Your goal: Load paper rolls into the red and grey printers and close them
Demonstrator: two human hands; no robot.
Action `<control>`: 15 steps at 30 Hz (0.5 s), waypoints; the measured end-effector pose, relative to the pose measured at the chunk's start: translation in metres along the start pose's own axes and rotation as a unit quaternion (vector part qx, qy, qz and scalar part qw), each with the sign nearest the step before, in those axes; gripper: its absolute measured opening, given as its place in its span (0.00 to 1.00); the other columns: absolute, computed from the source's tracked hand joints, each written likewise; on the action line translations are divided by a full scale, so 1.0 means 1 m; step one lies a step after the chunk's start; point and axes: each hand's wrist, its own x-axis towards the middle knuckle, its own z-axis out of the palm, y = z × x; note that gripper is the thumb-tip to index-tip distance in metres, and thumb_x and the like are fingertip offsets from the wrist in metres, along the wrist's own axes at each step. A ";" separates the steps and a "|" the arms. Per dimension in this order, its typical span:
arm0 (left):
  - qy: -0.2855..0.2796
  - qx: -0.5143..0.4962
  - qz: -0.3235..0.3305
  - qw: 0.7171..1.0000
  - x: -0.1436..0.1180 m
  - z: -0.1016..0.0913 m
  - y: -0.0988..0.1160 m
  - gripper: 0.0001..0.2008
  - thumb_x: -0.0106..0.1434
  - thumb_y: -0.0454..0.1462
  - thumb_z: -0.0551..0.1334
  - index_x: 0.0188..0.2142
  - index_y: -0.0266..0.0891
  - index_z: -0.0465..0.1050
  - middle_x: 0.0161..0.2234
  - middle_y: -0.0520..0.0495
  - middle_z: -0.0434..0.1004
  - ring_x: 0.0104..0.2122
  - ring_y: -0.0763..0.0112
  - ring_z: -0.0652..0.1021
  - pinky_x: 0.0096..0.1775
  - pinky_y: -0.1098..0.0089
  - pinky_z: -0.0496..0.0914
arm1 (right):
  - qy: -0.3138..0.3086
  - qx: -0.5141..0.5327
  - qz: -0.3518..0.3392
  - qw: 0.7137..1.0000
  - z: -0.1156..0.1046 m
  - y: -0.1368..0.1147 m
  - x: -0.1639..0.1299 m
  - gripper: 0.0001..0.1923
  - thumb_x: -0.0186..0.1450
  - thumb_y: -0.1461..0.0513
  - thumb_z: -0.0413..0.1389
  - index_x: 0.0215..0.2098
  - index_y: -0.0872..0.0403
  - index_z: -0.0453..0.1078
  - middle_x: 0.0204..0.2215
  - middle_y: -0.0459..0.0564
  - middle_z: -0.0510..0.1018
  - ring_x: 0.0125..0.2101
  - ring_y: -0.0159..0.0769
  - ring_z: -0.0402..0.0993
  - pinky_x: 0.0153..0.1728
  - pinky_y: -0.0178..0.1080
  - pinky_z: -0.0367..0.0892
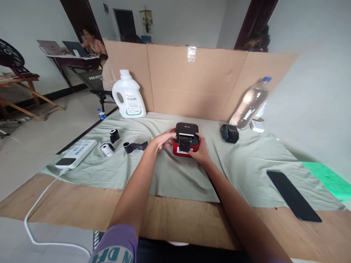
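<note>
A small label printer [187, 128], black on top and red below, sits on the cloth in the middle of the table. From its front slot hangs a short black strip [185, 144]. My left hand [166, 139] is curled against the printer's left side, some fingers hidden behind it. On the right side, my right hand [201, 149] grips the body, with its thumb by the strip's lower edge. Left of the hands lie a black roll with an unwound tail [127, 147], a white roll [106, 149] and another dark roll [114, 135].
A white power strip [78, 153] with a cable lies at left. Behind stand a white detergent jug [129, 96], a cardboard screen [192, 84] and a leaning clear bottle [251, 104]. To the right are a black device [229, 133] and a phone [292, 195]. People sit beyond.
</note>
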 end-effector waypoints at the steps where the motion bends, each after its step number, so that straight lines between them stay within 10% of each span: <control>1: 0.003 -0.001 0.000 1.000 0.000 0.000 0.000 0.41 0.48 0.34 0.62 0.64 0.48 0.59 0.45 0.47 0.79 0.31 0.72 0.76 0.36 0.70 0.72 | 0.000 -0.001 0.000 1.000 0.000 0.000 0.000 0.44 0.51 0.57 0.66 0.62 0.49 0.52 0.58 0.57 0.63 0.57 0.50 0.64 0.60 0.53 0.61; 15: 0.000 -0.034 0.014 0.999 -0.003 -0.003 -0.008 0.41 0.53 0.35 0.65 0.66 0.47 0.57 0.48 0.44 0.80 0.36 0.68 0.80 0.37 0.69 0.73 | -0.034 0.011 0.021 0.999 0.000 0.002 -0.001 0.48 0.53 0.56 0.65 0.66 0.47 0.46 0.61 0.58 0.60 0.58 0.51 0.63 0.61 0.56 0.60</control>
